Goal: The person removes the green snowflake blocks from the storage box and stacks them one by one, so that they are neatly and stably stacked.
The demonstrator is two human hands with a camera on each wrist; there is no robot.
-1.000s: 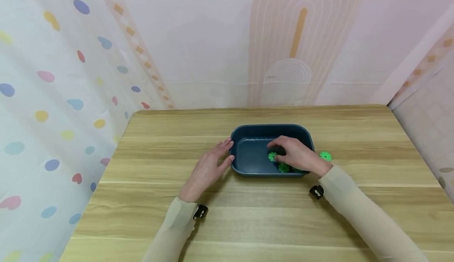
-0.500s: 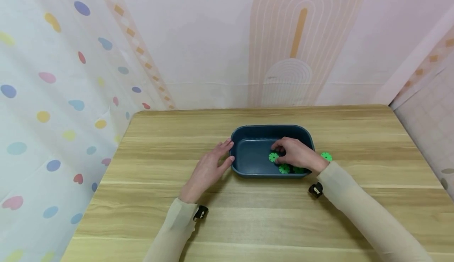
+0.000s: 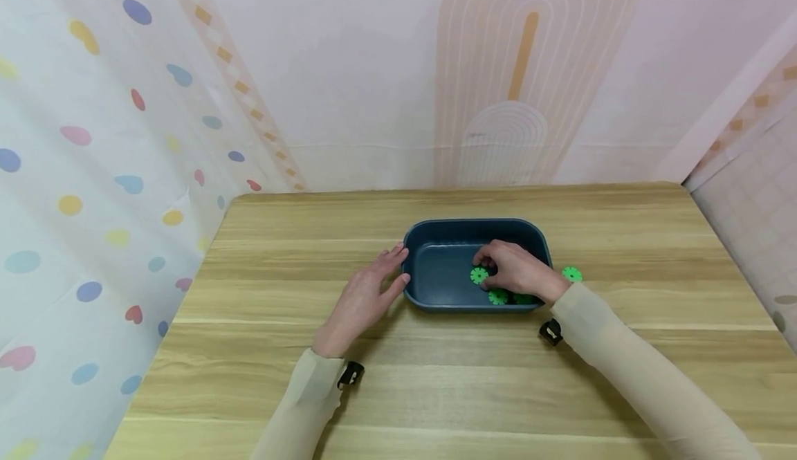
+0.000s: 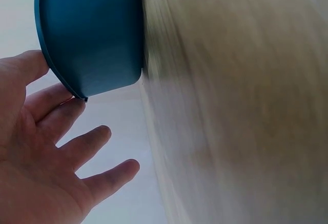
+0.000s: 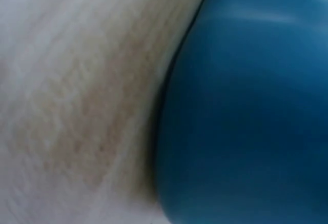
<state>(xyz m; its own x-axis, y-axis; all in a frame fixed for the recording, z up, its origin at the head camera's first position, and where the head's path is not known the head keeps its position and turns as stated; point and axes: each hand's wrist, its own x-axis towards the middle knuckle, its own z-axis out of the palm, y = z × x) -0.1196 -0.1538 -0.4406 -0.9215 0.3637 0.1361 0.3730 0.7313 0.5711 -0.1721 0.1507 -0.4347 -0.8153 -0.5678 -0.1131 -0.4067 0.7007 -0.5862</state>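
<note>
Right hand (image 3: 518, 269) inside a dark-blue, rounded-rectangular plastic bin (image 3: 438, 277); left hand (image 3: 370, 283) touching it, fingers spread.
A green, notched plastic disc (image 3: 478, 276) sits beside the right thumb; whether pinched, I cannot tell.

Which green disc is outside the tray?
The green disc on the wooden table, right of the blue tray; the other visible discs are inside it.

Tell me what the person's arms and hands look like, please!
The left hand and right hand are bare, with no gloves. The left sleeve and right sleeve are long, plain and pale cream. The person also wears a small black gadget on the left and another black gadget on the right, probably cameras.
</note>
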